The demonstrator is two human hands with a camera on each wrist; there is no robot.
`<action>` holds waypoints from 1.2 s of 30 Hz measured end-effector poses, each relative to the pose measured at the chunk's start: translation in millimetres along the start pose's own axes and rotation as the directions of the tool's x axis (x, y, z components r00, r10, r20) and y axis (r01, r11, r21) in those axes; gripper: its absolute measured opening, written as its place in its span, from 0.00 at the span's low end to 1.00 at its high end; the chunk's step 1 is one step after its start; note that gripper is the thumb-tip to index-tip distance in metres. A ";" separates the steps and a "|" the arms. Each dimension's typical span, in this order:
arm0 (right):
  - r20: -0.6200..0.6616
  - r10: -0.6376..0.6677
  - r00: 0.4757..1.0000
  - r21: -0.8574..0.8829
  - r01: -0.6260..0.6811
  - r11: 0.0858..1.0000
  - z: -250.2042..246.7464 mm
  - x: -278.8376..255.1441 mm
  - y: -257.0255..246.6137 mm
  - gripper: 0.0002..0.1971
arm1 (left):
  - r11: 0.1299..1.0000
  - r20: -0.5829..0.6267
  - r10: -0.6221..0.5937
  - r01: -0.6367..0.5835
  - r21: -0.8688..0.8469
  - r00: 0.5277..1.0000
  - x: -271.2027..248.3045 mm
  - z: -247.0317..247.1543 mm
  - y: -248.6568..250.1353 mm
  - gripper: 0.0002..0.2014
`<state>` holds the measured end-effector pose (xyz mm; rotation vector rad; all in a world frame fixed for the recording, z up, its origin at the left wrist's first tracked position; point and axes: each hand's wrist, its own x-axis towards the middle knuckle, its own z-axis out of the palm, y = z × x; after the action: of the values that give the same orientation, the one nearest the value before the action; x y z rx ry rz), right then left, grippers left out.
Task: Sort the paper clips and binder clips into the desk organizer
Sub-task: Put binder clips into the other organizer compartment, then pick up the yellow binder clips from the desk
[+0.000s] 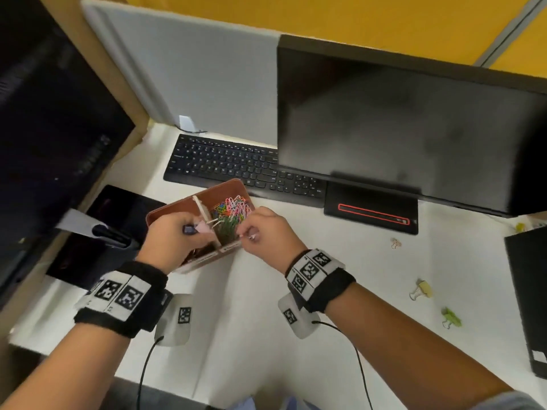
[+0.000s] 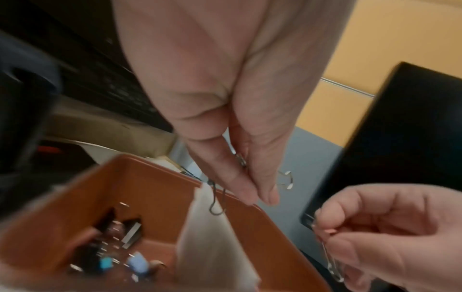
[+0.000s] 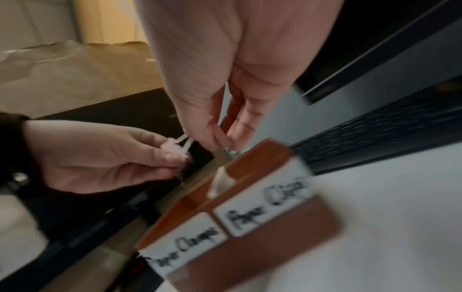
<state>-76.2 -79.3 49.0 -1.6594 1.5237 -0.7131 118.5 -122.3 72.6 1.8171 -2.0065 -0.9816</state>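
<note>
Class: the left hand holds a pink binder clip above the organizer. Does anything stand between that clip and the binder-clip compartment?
Nothing visible does. The left hand pinches the pink binder clip right above the open left compartment of the organizer, beside the white divider.

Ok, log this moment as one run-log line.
left hand: holds pink binder clip over organizer | right hand: pinches paper clip | desk: yellow binder clip, green binder clip unsorted
</note>
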 end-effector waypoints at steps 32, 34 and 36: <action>0.049 0.495 0.868 -0.444 -0.425 0.789 -60.8 -207.7 150.1 0.28 | 0.937 0.491 0.260 -0.340 0.080 0.832 -30.5 228.9 76.5 0.14; 0.034 0.465 0.885 -0.362 -0.423 0.831 -60.2 -202.0 154.5 0.20 | 0.937 0.455 0.266 -0.338 0.083 0.850 -32.4 233.8 75.2 0.09; 0.015 0.439 0.899 -0.283 -0.417 0.864 -62.5 -196.6 160.7 0.13 | 0.955 0.425 0.232 -0.287 0.070 0.875 -33.2 235.3 73.6 0.11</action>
<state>-243.8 104.7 -31.3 -1.4358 1.9130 -0.1996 -74.6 -20.1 -46.5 1.4239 -2.5409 -1.2543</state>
